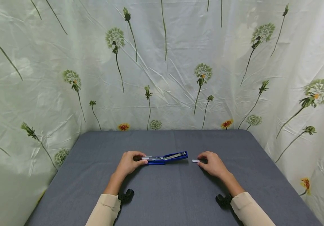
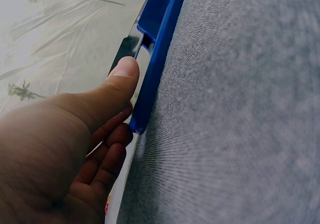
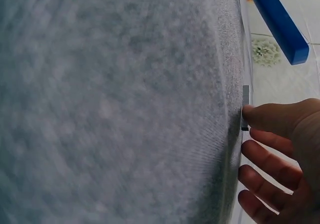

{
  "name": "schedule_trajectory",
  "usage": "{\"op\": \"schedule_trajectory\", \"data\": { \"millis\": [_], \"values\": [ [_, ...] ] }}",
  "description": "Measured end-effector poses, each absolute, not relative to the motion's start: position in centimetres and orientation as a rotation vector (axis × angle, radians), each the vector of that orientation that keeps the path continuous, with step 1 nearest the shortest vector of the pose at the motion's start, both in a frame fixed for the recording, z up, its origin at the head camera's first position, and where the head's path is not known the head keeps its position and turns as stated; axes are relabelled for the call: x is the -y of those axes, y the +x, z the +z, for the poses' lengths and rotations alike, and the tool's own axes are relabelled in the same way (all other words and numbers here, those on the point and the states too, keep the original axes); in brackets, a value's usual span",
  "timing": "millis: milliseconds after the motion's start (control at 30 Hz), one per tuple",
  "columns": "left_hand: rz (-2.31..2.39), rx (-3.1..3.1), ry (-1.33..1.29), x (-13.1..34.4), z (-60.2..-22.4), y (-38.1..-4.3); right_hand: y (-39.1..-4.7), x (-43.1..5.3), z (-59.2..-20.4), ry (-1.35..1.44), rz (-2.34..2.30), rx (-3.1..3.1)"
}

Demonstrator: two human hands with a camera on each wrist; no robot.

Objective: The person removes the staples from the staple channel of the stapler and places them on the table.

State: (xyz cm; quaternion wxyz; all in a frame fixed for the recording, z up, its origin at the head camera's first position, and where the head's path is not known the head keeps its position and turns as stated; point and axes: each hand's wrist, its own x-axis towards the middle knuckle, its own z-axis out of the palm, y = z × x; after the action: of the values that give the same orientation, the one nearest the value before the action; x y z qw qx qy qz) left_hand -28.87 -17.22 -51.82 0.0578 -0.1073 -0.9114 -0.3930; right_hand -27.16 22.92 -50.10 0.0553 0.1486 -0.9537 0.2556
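Observation:
A blue stapler (image 1: 157,163) lies opened out on the table, its top arm swung to the right and its metal staple channel bared. My left hand (image 1: 129,162) grips the stapler's left end, with the thumb on the near side, as the left wrist view shows beside the blue base (image 2: 159,59). To the right, a short grey strip of staples (image 1: 195,160) is pinched between thumb and fingers of my right hand (image 1: 213,164). In the right wrist view the strip (image 3: 245,95) sits just below the raised blue arm (image 3: 282,27), apart from it.
Grey cloth covers the table (image 1: 173,194). Behind it hangs a pale curtain (image 1: 173,78) with dandelion prints. Black wrist mounts (image 1: 126,196) are strapped by both beige sleeves (image 1: 105,208).

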Motion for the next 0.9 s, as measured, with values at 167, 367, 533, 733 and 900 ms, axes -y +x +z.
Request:
{"op": "schedule_trajectory", "data": {
  "millis": [167,367,533,733,900],
  "values": [
    [-1.177,2.766,-0.32,17.4,-51.8,-28.9,-27.5,-21.9,-49.6,0.422,0.798,2.884],
    [-1.152,2.753,-0.313,17.7,-51.6,-29.0,-28.2,-18.8,-48.1,0.465,0.881,2.811],
    [-1.142,2.756,-0.318,17.6,-51.7,-28.9,-28.3,-16.2,-47.1,0.532,0.938,2.716],
    [-1.156,2.757,-0.325,17.3,-51.7,-28.8,-28.1,-13.2,-46.7,0.592,0.968,2.686],
    [-1.172,2.757,-0.32,17.1,-51.8,-28.8,-28.0,-10.7,-46.8,0.649,0.962,2.701]
  ]
}}
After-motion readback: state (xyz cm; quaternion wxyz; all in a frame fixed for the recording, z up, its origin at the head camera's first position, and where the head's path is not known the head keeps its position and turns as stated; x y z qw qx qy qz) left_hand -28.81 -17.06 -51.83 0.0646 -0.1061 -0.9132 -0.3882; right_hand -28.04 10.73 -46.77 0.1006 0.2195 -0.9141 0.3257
